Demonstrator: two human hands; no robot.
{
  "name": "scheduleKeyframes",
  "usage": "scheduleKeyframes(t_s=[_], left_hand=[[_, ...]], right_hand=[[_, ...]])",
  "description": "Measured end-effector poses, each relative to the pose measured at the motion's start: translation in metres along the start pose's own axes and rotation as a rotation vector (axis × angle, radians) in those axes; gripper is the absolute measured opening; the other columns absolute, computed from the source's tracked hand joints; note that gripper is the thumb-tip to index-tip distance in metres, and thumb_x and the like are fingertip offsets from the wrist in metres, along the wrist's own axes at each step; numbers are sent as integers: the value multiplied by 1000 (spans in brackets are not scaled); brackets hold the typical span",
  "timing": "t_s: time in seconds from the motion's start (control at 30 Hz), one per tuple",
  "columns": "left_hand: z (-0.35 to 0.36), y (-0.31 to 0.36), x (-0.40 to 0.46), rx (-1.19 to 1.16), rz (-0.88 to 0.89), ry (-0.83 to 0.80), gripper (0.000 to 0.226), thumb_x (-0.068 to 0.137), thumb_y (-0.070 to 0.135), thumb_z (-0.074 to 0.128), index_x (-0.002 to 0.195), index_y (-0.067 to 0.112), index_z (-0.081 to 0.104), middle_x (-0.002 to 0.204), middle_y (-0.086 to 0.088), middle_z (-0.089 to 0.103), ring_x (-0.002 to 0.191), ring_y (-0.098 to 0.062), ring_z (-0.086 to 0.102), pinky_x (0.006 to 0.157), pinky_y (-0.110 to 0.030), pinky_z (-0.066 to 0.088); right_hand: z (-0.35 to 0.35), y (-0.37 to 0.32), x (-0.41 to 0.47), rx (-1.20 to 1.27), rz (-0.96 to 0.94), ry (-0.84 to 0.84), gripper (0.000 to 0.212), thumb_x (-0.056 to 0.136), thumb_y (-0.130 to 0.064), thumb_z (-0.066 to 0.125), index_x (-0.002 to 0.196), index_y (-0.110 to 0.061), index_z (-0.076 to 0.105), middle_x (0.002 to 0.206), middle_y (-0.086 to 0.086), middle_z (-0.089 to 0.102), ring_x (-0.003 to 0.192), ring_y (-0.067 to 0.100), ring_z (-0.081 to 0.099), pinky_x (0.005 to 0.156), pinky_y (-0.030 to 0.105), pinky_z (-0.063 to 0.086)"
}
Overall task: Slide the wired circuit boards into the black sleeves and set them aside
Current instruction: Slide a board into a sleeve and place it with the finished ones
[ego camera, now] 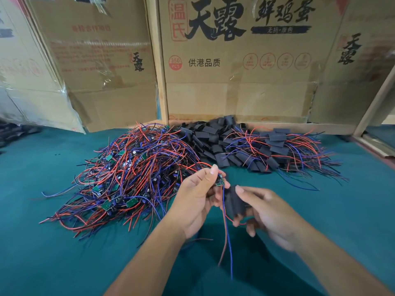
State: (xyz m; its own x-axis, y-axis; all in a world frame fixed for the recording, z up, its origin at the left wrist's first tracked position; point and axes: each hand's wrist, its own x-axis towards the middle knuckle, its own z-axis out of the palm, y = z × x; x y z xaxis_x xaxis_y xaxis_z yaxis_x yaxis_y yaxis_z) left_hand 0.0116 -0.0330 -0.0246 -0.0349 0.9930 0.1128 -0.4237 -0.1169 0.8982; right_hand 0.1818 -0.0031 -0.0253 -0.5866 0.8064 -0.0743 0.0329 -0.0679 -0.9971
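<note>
My left hand (195, 196) pinches a small green circuit board (219, 182) between thumb and fingers, above the green table. Its red and blue wires (227, 242) hang down toward me. Just right of the board, my right hand (264, 212) holds a black sleeve (234, 202) by its side, and the wires pass along the sleeve's left edge. To the left lies a big tangle of wired boards (130, 174). Behind the hands sits a heap of empty black sleeves (205, 137), and right of it sleeved boards with wires (277, 150).
Tall cardboard boxes (235, 67) stand along the back edge of the green table (64, 253). A light wooden frame (376, 107) leans at the far right. More dark parts (12, 133) lie at the far left edge.
</note>
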Motion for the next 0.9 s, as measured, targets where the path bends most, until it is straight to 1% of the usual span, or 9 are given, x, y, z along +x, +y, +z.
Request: scheduleKeyframes(t_s=[0.1, 0.2, 0.33, 0.43, 0.53, 0.63, 0.7, 0.8, 0.9], left_hand=[[0, 1, 0, -30, 15, -16, 34, 80, 40, 65, 93, 9, 61, 75, -5, 68, 50, -9, 48, 47, -18, 42], [2, -1, 0, -9, 21, -16, 33, 81, 40, 66, 92, 9, 61, 76, -5, 68, 50, -8, 48, 49, -17, 42], [2, -2, 1, -23, 37, 8, 30, 83, 38, 64, 91, 9, 61, 77, -7, 67, 52, -10, 50, 50, -18, 44], [1, -3, 1, -37, 58, 8, 29, 86, 37, 61, 94, 9, 60, 78, -7, 67, 53, -10, 50, 51, -19, 45], [1, -2, 1, -62, 99, 15, 27, 89, 37, 58, 93, 10, 61, 78, -5, 67, 52, -9, 50, 50, -19, 45], [-2, 3, 3, -147, 151, 56, 26, 89, 36, 58, 93, 10, 61, 79, -5, 68, 53, -10, 51, 51, -20, 46], [-5, 8, 5, -190, 189, 93, 25, 88, 35, 58, 94, 11, 61, 79, -5, 68, 55, -11, 53, 52, -20, 47], [-10, 13, 7, -174, 223, 132, 24, 89, 34, 57, 93, 11, 61, 78, -4, 67, 56, -11, 54, 53, -21, 48], [-12, 13, 7, -109, 213, 167, 26, 89, 34, 58, 94, 9, 59, 80, -7, 67, 56, -13, 54, 53, -22, 47]], right_hand=[[-6, 0, -6, 13, -34, -95, 28, 99, -35, 53, 100, -19, 75, 97, 8, 71, 71, 23, 63, 43, 23, 41], [-7, 3, -5, 57, -69, -112, 26, 97, -29, 56, 112, -13, 71, 105, 19, 69, 73, 20, 62, 48, 22, 45], [-1, 8, -2, 187, -94, -91, 30, 87, -25, 64, 108, -4, 70, 83, 4, 70, 69, 14, 65, 50, 22, 48], [-1, 10, 0, 252, -76, -86, 39, 86, -22, 70, 114, 4, 61, 82, 9, 66, 68, 14, 64, 50, 22, 47], [-3, 11, 0, 263, -72, -103, 28, 88, -22, 72, 108, -6, 62, 87, 14, 60, 71, 15, 60, 48, 21, 42], [-9, 9, 2, 285, -95, -32, 35, 81, -23, 79, 107, -10, 61, 92, 12, 67, 72, 15, 61, 49, 22, 41], [-14, 7, 4, 316, -109, 15, 36, 82, -26, 73, 110, -8, 59, 99, 11, 70, 76, 16, 62, 52, 24, 45], [-23, 4, 5, 428, -92, -23, 42, 81, -31, 75, 112, -6, 60, 114, 17, 70, 100, 26, 67, 76, 33, 58], [-27, 4, 1, 511, -36, -269, 51, 81, -33, 77, 116, -3, 56, 135, 28, 57, 126, 43, 55, 103, 53, 48]])
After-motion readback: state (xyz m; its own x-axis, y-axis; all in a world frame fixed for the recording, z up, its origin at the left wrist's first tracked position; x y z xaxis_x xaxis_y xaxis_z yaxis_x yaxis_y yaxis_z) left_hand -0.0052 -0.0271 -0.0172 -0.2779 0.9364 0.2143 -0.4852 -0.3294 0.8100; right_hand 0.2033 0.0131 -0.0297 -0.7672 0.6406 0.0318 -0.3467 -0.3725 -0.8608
